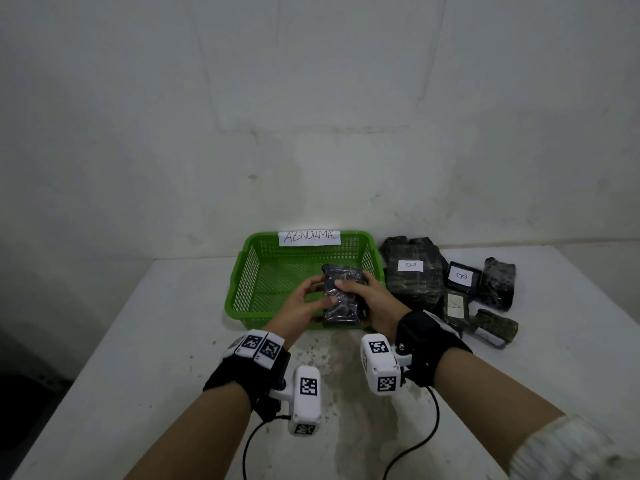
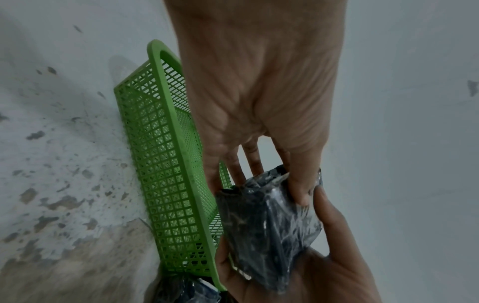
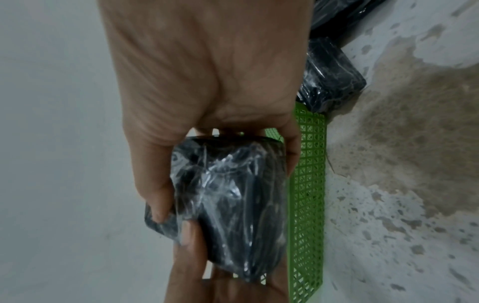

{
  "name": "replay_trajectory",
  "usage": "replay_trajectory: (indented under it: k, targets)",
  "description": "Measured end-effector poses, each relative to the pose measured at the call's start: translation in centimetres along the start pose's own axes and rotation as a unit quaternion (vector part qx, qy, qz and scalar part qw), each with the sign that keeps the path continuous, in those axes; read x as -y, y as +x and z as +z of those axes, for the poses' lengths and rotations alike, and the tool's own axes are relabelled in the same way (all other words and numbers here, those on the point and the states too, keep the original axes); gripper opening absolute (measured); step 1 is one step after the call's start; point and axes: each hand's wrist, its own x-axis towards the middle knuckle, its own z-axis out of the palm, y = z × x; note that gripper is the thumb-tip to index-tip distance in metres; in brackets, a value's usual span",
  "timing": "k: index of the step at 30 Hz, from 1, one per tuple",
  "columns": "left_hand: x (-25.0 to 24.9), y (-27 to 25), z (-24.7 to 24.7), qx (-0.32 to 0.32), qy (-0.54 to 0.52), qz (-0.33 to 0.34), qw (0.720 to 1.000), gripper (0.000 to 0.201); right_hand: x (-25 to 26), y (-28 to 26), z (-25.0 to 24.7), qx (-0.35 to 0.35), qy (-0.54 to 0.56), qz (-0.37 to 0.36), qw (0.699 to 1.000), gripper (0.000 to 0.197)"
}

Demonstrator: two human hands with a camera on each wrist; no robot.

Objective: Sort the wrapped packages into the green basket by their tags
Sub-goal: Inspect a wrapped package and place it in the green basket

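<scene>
Package: black wrapped package is held between both hands, above the green basket.
Left hand: clamped on its left side.
Right hand: curled round its right side.

Both forearms are bare, each wrist wrapped in a black strap. A white camera unit with square black-and-white markers sits on each strap, trailing a black cable. A pale knitted sleeve covers the right upper arm.
</scene>
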Motion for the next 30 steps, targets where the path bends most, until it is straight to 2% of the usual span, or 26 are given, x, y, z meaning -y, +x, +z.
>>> replay_trajectory:
  k: [4,8,10,14,17,20,24,30]
  targets:
    - [0.0,0.4,-0.2,-0.028,-0.04,-0.002,0.999,0.036,0.3,-0.5,0.0,0.04,0.0,0.005,0.999,0.067]
    - [0.2,0.7,0.1,-0.052,-0.069,-0.002,0.996,0.042,0.3,-0.4,0.1,0.029,-0.045,-0.014,0.998,0.078]
    - [0.2,0.8,0.2,-0.084,-0.045,0.01,0.995,0.047,0.3,-0.5,0.2,0.015,-0.058,-0.029,0.998,0.08]
    - [-0.2,1.2,0.0,-0.112,0.041,0.045,0.992,0.032,0.6,-0.8,0.5,0.007,-0.065,-0.042,0.997,0.054]
    - [-0.5,0.9,-0.2,-0.097,0.014,0.035,0.995,0.026,0.6,-0.8,0.4,-0.005,-0.084,-0.053,0.995,0.036]
    - [-0.3,0.6,-0.2,-0.078,-0.03,0.003,0.996,0.019,0.6,-0.9,0.4,0.01,-0.111,-0.065,0.992,0.033]
    - [0.1,0.4,0.7,-0.061,-0.022,-0.028,0.998,0.018,0.9,-1.1,1.4,0.026,-0.084,-0.066,0.994,0.024]
    - [-0.1,0.5,1.3,-0.058,-0.004,-0.026,0.998,0.024,0.3,-0.6,1.8,-0.02,-0.112,-0.119,0.986,0.01]
